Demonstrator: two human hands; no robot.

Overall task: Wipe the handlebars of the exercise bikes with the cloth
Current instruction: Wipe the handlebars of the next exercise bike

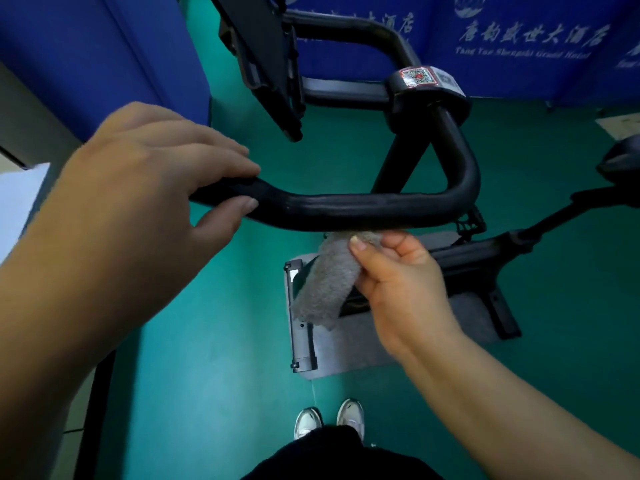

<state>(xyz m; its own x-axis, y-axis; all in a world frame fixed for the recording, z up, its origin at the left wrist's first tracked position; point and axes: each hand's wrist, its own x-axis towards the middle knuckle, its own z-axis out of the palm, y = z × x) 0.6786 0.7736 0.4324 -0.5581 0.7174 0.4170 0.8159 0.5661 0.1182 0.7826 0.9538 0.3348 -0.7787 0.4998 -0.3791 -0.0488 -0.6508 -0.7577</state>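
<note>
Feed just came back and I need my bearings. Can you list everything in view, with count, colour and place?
handlebar: one, black, loops across the middle of the view
cloth: one, grey, hangs below the near bar, its top touching the underside of the bar
console mount: one, black, top centre, above the bar
QR sticker: one, red and white, on the stem clamp, upper right
bike frame: one, black, right of centre, down to the floor
mat: one, grey, under the bike
floor: green
banners: blue with white lettering, behind
shoes: two, white, bottom centre
left hand: grips the bar's left end
right hand: pinches the cloth
</note>
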